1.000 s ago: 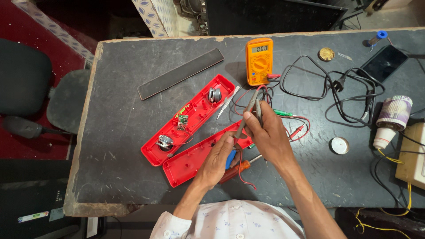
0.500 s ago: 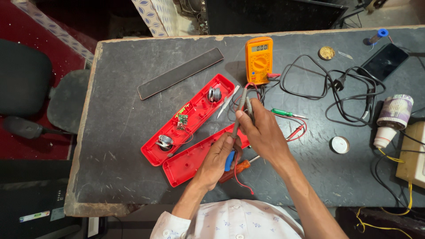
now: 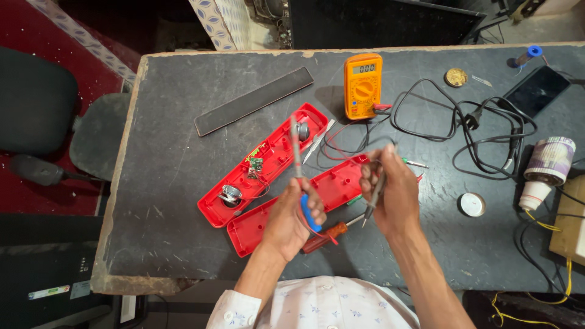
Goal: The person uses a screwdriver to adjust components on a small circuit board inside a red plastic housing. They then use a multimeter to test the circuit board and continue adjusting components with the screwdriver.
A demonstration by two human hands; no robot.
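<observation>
My left hand (image 3: 291,220) grips a blue-handled tool (image 3: 309,213) whose long thin shaft points up over the open red plastic case (image 3: 277,141). That case half holds two round speakers and a small green circuit board (image 3: 255,166). The other red half (image 3: 332,183) lies beside it, partly under my hands. My right hand (image 3: 395,196) holds a thin dark probe (image 3: 373,201) with its tip pointing down. A red-handled screwdriver (image 3: 323,236) lies on the table between my forearms.
An orange multimeter (image 3: 362,85) stands behind the case with red leads running forward. A flat black strip (image 3: 253,100) lies at the back left. Coiled black cable (image 3: 475,128), a phone (image 3: 539,88), a tape roll (image 3: 551,159) and a small round tin (image 3: 471,204) lie to the right. A chair (image 3: 36,116) stands off the table's left edge.
My left hand has come up off the red case, raising the blue-handled tool upright. My right hand has drawn back to the right with the thin probe.
</observation>
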